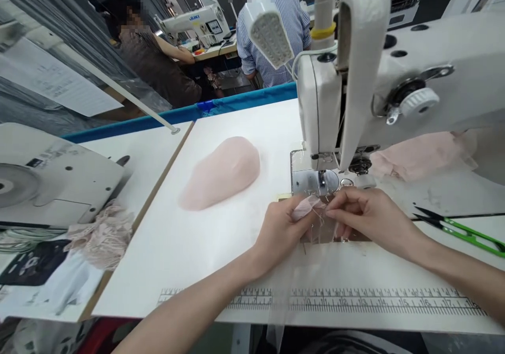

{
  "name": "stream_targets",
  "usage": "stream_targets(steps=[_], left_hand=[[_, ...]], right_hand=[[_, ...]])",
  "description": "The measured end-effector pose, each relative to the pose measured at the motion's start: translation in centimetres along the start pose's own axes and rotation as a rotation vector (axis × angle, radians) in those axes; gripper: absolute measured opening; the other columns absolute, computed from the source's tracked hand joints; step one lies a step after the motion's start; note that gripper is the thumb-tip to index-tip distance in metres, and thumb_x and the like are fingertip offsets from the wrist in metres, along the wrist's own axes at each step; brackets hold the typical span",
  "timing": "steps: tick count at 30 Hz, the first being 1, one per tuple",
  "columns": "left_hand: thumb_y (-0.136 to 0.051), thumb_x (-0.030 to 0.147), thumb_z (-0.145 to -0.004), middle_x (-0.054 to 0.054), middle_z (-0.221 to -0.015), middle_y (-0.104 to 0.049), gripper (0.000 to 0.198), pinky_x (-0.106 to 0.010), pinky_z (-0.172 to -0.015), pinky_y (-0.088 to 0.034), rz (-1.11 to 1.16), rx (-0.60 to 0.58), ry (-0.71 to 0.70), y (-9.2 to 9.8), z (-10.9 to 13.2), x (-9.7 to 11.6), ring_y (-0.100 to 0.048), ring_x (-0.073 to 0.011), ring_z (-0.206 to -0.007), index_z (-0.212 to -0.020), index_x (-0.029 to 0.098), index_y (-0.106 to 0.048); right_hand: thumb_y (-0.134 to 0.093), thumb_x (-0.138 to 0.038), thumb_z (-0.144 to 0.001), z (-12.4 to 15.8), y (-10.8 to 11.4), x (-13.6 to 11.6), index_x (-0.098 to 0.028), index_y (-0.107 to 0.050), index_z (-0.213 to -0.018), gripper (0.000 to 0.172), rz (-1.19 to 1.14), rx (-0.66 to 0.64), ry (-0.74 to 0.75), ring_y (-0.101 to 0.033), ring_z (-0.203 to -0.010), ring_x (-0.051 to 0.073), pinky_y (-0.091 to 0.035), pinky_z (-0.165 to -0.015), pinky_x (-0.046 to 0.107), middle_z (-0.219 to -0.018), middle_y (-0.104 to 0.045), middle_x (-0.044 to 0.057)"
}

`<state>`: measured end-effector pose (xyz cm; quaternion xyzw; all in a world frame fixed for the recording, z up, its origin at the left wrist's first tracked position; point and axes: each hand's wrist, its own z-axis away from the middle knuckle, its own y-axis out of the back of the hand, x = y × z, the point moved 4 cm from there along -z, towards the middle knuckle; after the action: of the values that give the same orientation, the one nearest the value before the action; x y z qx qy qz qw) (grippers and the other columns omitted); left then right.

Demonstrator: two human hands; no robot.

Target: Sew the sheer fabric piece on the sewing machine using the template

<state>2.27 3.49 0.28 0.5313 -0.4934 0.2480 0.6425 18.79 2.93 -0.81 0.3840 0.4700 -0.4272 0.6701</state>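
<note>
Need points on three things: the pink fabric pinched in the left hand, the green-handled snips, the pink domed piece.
Pink fabric (pixel 304 207): head view, its folded part.
Green-handled snips (pixel 465 235): head view, on the handle.
Pink domed piece (pixel 225 175): head view, middle of its surface.

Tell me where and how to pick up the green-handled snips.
The snips are probably best gripped around both green handles, coming from the person's right: their black blades stand apart and point left, so the handle side should keep fingers clear of the tips.
</note>
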Motion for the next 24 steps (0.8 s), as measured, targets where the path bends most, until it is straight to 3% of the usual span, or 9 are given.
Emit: stream_targets(steps=[4, 13, 24], left_hand=[[-0.059, 0.019, -0.089, 0.005, -0.054, -0.059, 0.007, -0.015, -0.047, -0.044, -0.017, 0.037, -0.066, 0.1, 0.2, -0.2, -0.054, -0.0072, -0.047, -0.084, 0.016, -0.063], [-0.059, 0.024, -0.089, 0.005, -0.052, -0.058, 0.013, -0.014, -0.045, -0.042, -0.026, 0.094, -0.112, -0.1, 0.3, 0.3, -0.054, -0.0064, -0.045, -0.079, 0.016, -0.06], [-0.058, 0.03, -0.091, 0.004, -0.054, -0.06, 0.019, -0.017, -0.05, -0.044, -0.031, 0.088, -0.082, -0.2, 0.4, 0.2, -0.056, -0.0078, -0.048, -0.078, 0.016, -0.061]], right_hand=[[-0.062, -0.03, -0.083, 0.0, -0.2, -0.3, -0.02, -0.061, -0.083, 0.01, 0.039, 0.002, 0.109, -0.064, -0.067, 0.015, -0.055, -0.064, 0.027, -0.072, -0.065, 0.001], [-0.058, -0.031, -0.085, 0.5, -0.3, -1.1, -0.021, -0.06, -0.09, 0.011, 0.213, 0.093, 0.269, -0.06, -0.062, 0.012, -0.048, -0.053, 0.023, -0.076, -0.066, 0.0], [-0.055, -0.021, -0.087, 0.9, -0.4, -1.8, -0.024, -0.057, -0.09, 0.004, 0.277, 0.043, 0.376, -0.057, -0.058, 0.01, -0.044, -0.051, 0.021, -0.073, -0.064, -0.004]])
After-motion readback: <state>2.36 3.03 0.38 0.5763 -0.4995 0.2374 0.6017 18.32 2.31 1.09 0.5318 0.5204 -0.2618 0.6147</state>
